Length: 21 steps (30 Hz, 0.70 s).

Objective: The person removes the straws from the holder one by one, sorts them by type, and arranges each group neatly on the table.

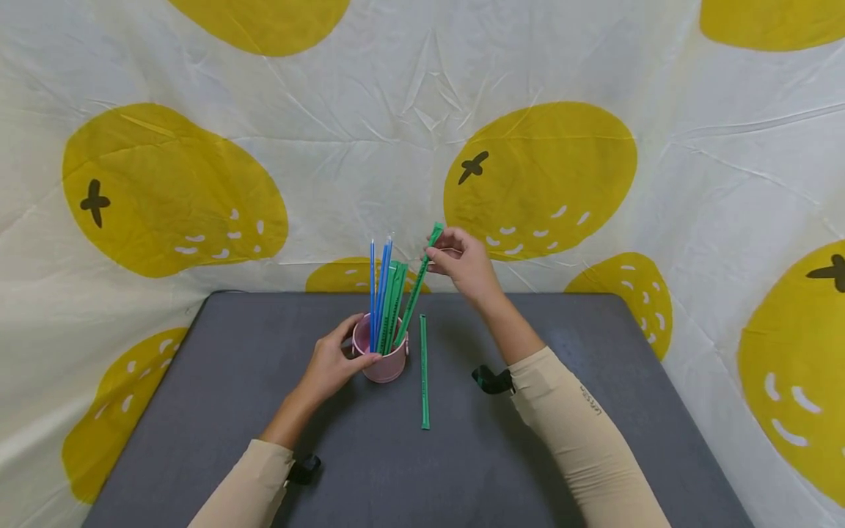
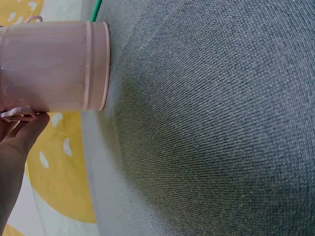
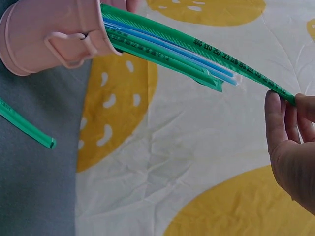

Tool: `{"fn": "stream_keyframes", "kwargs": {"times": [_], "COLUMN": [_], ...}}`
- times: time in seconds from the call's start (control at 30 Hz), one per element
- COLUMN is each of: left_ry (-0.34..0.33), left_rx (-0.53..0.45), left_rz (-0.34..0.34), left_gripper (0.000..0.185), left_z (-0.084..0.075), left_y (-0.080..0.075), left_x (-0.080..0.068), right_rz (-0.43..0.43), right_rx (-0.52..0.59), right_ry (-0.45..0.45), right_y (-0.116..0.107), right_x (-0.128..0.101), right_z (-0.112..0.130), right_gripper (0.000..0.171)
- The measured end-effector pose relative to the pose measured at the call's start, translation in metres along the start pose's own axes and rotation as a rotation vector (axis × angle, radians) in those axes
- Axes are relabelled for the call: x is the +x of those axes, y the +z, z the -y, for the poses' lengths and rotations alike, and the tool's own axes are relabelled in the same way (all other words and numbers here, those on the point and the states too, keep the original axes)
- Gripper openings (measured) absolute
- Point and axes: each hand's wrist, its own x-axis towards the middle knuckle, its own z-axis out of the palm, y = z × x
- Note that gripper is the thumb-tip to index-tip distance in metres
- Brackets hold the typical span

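Two hands of yours work at a small pink bucket (image 1: 386, 370) in the head view. Your left hand (image 1: 333, 359) grips it at the rim, the thumb lying along the near edge. Your right hand (image 1: 465, 265) pinches the top of a green-wrapped straw (image 1: 414, 295), which leans to the right with its lower end inside the bucket. Beside it, blue straws (image 1: 381, 293) and more green-wrapped straws (image 1: 394, 301) stand in the same bucket. A loose green-wrapped straw (image 1: 425, 374) lies on the dark grey table (image 1: 231, 381), just right of the bucket. Behind hangs a white cloth (image 1: 370, 169) printed with yellow fruit.

Your left wrist view shows the bucket's base on the table and your fingers at its side, by a pink loop handle (image 2: 19, 113).

Your right wrist view shows your thumb and fingers grasping the pinched straw's tip; it bows slightly towards the bucket's mouth and carries dark lettering. The blue straws have clear wrappers, and the loose straw's end shows on the table.
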Motion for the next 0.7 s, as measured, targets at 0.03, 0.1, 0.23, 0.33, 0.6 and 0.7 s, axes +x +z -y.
{"fn": "stream_keyframes", "kwargs": {"times": [0.03, 0.1, 0.23, 0.33, 0.6, 0.7], "left_ry": [0.000, -0.001, -0.005, -0.009, -0.002, -0.003], "left_rx": [0.003, 0.007, 0.010, 0.009, 0.007, 0.010], "left_rz": [-0.001, -0.002, 0.001, 0.001, -0.003, -0.004], "left_gripper": [0.081, 0.082, 0.082, 0.082, 0.081, 0.081], "left_z": [0.000, 0.000, -0.001, -0.001, 0.000, 0.000], "left_y": [0.000, 0.000, 0.001, 0.001, 0.000, 0.000], "left_x": [0.000, 0.000, 0.000, 0.001, 0.002, 0.002], "right_rz": [0.003, 0.005, -0.004, -0.013, -0.052, -0.060], "right_rx": [0.008, 0.023, 0.058, 0.082, 0.063, 0.041], "right_ry": [-0.001, -0.004, -0.021, -0.036, -0.033, -0.013], "right_y": [-0.001, -0.003, -0.009, -0.014, -0.030, -0.034], "right_x": [0.001, 0.001, 0.003, 0.004, 0.003, 0.002], "right_z": [0.001, 0.004, 0.009, 0.014, 0.019, 0.016], "right_gripper": [0.023, 0.022, 0.019, 0.020, 0.023, 0.022]}}
